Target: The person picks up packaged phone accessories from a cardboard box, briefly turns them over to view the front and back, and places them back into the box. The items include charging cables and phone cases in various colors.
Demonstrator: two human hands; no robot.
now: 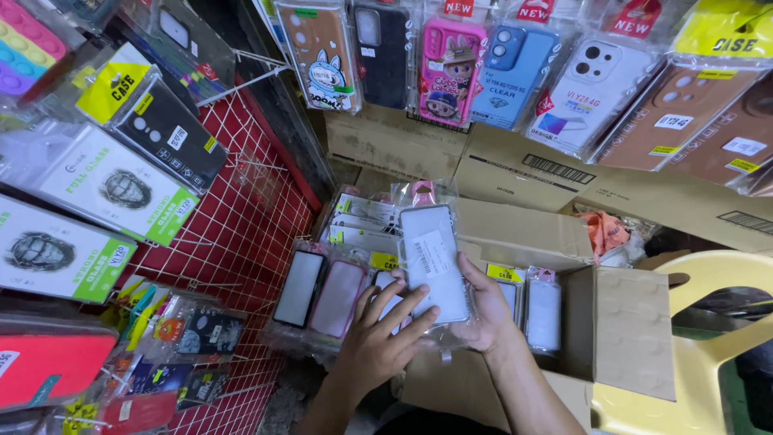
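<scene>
Overhead, a row of packaged phone cases [515,72] is hanging across the top of the view, in pink, blue, white, black and brown. Below them, brown cardboard boxes [515,173] are stacking up against the back, and an open carton [620,322] is sitting at the right with its flaps spread, beside a pale yellow plastic chair [708,338]. A red wire grid panel [241,234] is leaning along the left side, carrying boxed screen protectors [113,189] with green edges and more bagged cases on hooks. Inside and just in front of the carton, loose cases in clear bags [322,294] are lying side by side, some dark-rimmed, some pink-rimmed.

The person's right hand [487,310] is gripping a clear phone case in a plastic sleeve [435,262] from behind and below, thumb and fingers curled around its lower right edge, holding it upright over the carton's contents. The left hand [382,338] is lying open with fingers spread, fingertips resting against the lower left part of that same sleeve and not closing around it. A small white sticker [431,254] is showing on the sleeve's face.
</scene>
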